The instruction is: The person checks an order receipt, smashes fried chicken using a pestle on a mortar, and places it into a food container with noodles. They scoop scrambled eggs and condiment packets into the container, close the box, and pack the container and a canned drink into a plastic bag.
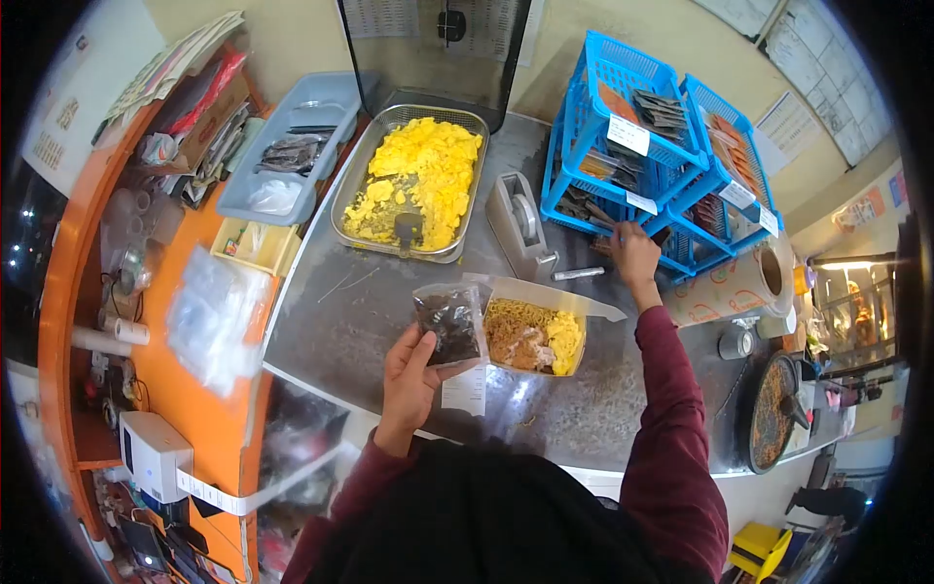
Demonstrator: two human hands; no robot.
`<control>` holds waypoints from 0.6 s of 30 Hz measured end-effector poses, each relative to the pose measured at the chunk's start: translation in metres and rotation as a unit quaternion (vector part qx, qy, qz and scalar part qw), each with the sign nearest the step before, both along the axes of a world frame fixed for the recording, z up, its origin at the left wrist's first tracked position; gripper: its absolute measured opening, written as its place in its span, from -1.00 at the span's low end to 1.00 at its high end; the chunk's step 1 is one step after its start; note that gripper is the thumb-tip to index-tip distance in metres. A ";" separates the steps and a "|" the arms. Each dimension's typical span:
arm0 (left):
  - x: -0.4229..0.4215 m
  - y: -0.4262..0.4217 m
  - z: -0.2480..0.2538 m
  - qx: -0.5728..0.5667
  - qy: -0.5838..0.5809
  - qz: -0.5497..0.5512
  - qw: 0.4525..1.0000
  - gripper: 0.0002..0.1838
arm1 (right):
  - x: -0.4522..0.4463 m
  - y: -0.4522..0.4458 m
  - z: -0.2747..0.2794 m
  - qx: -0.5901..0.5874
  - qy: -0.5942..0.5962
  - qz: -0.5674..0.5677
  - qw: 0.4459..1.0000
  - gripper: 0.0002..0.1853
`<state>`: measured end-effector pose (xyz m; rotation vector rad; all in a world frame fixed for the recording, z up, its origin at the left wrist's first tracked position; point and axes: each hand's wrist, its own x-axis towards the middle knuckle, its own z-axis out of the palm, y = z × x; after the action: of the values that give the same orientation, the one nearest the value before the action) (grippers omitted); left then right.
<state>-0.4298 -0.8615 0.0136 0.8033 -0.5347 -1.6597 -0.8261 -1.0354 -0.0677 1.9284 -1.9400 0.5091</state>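
My left hand (411, 382) is closed on a clear plastic packet (449, 326) with dark contents, held up over the counter. Just right of the packet, an open takeaway box (530, 282) holds noodles, a brown crumbly topping, pale pieces and yellow scrambled egg. My right hand (634, 258) reaches to the front of a lower blue basket (584, 222), which holds small dark sachets. Its fingers are bent at the basket's edge, and what lies between the fingertips is hidden. A printed receipt (465, 391) lies under the left hand and packet.
A metal tray of scrambled egg (423, 170) stands at the back, beside a tape dispenser (520, 224). Stacked blue baskets (671, 146) hold more sachets. A large wrap roll (730, 287) lies right; a grey-blue tub (336, 92) and plastic bags (216, 316) sit left.
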 end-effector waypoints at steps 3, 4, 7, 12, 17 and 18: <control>0.005 0.000 -0.012 -0.008 -0.042 0.009 0.999 -0.67 | -0.007 0.018 0.003 -0.089 -0.244 0.010 0.966 -0.87; 0.007 0.001 -0.016 -0.003 -0.048 0.010 0.999 -0.68 | -0.017 0.021 -0.002 -0.102 -0.335 0.017 0.937 -0.88; 0.010 0.000 -0.037 0.014 -0.107 0.032 0.994 -0.68 | -0.018 0.056 0.031 -0.093 -0.515 0.129 0.842 -0.90; -0.001 -0.011 -0.048 0.019 -0.190 0.008 0.982 -0.65 | 0.029 0.144 0.137 0.072 -0.619 0.124 0.772 -0.89; -0.032 -0.029 -0.065 -0.053 -0.182 -0.105 0.976 -0.63 | 0.111 0.184 0.140 0.161 -0.684 0.137 0.698 -0.89; -0.040 -0.028 -0.069 -0.068 -0.175 -0.123 0.975 -0.63 | 0.133 0.185 0.127 0.144 -0.699 0.147 0.685 -0.91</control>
<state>-0.4694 -0.8900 -0.0551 0.9641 -1.0174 -1.6897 -0.6933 -0.8506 0.0593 2.2149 -2.4621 2.4967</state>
